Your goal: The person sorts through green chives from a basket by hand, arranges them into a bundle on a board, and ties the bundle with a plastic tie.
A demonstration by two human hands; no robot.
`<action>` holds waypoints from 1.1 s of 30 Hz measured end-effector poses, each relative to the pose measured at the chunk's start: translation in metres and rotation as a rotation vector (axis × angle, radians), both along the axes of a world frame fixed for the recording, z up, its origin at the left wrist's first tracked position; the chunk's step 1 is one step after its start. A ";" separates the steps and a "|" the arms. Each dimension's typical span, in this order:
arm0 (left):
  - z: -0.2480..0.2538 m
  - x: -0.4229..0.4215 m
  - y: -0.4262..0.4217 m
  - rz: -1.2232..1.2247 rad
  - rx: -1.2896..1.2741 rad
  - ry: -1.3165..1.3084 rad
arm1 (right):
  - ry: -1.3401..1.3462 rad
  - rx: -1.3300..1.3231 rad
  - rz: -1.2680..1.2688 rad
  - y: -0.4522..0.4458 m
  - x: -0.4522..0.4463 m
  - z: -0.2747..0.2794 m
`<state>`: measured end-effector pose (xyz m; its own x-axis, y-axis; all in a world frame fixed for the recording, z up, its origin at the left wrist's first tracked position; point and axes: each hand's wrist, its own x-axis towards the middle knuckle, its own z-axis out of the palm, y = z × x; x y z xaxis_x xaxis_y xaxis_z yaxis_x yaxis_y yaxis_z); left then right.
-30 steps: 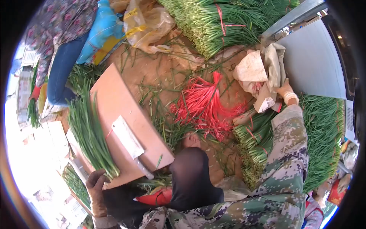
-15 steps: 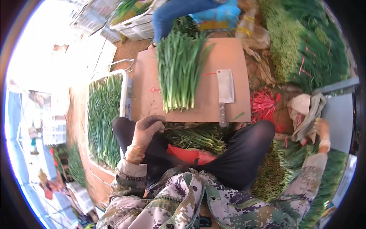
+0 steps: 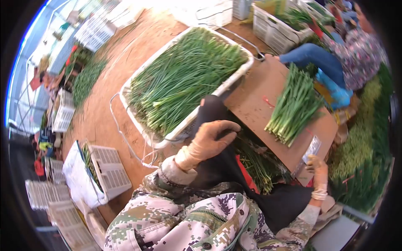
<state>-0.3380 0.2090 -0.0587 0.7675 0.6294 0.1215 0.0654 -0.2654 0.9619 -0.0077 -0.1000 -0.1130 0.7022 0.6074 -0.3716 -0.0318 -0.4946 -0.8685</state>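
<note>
A bunch of long green stalks point(image 3: 293, 106) lies across the middle of the worktop point(image 3: 249, 94), its pale ends pointing to the near edge and its dark tips reaching over the far edge. A small red tie point(image 3: 266, 101) rests between the bunch and the left edge. Near the right edge lies a cleaver point(image 3: 312, 147).

The right hand point(image 3: 317, 165), gloved, is at the right end of the near edge, right beside the cleaver. Its fingers are bent, but whether they grasp the cleaver or only come close to it cannot be told.

The left hand point(image 3: 213, 141), also gloved, is held over the person's dark-clad leg, between the near edge and a white crate point(image 3: 251, 62). Its fingers are released and loosely curled, with a gap towards the thumb.

The crate sits beside the left edge, filled with stalks point(image 3: 188, 75) laid lengthwise. Loose stalks point(image 3: 259, 167) lie below the near edge. Beyond the far edge are a blue bag point(image 3: 333, 90) and another person in a flowered sleeve point(image 3: 356, 54). A large pile of stalks point(image 3: 356, 146) stands past the right edge.
</note>
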 end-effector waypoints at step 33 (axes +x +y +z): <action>-0.094 -0.165 0.259 0.298 0.262 1.283 | -0.228 -0.431 0.576 0.115 -0.217 -0.087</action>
